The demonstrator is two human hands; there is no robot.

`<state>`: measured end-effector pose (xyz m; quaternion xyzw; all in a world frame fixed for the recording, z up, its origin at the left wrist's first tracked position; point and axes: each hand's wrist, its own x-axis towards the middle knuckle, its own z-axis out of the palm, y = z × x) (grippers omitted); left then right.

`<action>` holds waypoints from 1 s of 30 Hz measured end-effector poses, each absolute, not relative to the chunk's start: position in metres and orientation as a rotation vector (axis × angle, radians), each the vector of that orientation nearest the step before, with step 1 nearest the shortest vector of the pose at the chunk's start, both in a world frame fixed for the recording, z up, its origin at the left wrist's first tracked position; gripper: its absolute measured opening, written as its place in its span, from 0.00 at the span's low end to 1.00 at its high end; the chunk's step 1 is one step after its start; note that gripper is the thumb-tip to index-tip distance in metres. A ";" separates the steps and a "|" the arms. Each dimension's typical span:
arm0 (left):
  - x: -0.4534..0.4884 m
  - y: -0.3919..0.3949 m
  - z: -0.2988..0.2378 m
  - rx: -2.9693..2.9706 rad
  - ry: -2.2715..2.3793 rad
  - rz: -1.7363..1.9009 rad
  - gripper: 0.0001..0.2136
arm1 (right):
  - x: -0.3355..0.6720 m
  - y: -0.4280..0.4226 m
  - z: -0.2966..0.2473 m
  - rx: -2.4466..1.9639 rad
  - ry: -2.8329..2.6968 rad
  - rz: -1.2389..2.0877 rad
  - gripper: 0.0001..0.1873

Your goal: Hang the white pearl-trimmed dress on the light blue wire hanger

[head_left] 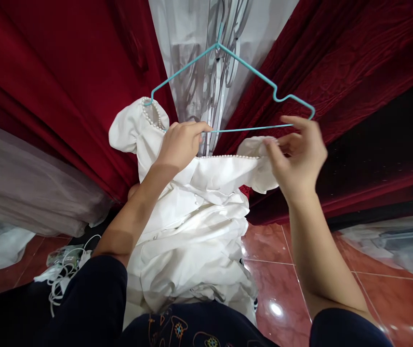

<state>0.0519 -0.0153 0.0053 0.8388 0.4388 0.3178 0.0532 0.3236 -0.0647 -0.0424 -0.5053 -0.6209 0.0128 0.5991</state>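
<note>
A light-blue wire clothes hanger (pixel 251 67) hangs by its hook in front of me. The white dress (pixel 192 226) has puffed sleeves and pearl beading along its neckline. Its left puff sleeve (pixel 125 126) is looped over the hanger's left end. My left hand (pixel 182 144) is closed round the hanger's bottom bar at the neckline; its curled fingertips are partly hidden. Near the hanger's right end, my right hand (pixel 296 154) pinches the edge of the right sleeve (pixel 260 168) between thumb and fingers. That sleeve lies below the bar, off the hanger's right end.
Dark red curtains (pixel 83 72) hang on both sides of a white ornate metal frame (pixel 224 77). White cables (pixel 63 279) lie bundled at lower left. Sheer pale fabric (pixel 29 168) hangs at left, and more pale fabric (pixel 401 246) rests at right above red floor tiles (pixel 271 279).
</note>
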 end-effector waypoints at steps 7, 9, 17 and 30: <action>0.064 -0.031 0.016 2.521 1.540 0.825 0.23 | 0.413 -0.008 -0.037 -1.113 -1.169 -0.330 0.30; 0.069 -0.035 0.018 2.507 1.598 0.781 0.24 | 0.430 0.008 -0.030 -1.120 -1.198 -0.344 0.32; 0.065 -0.040 0.023 2.524 1.683 0.685 0.26 | 0.385 0.000 0.025 -0.843 -1.487 -0.439 0.21; 0.068 -0.038 0.024 2.482 1.666 0.652 0.26 | 0.404 -0.021 0.004 -1.038 -1.377 -0.364 0.23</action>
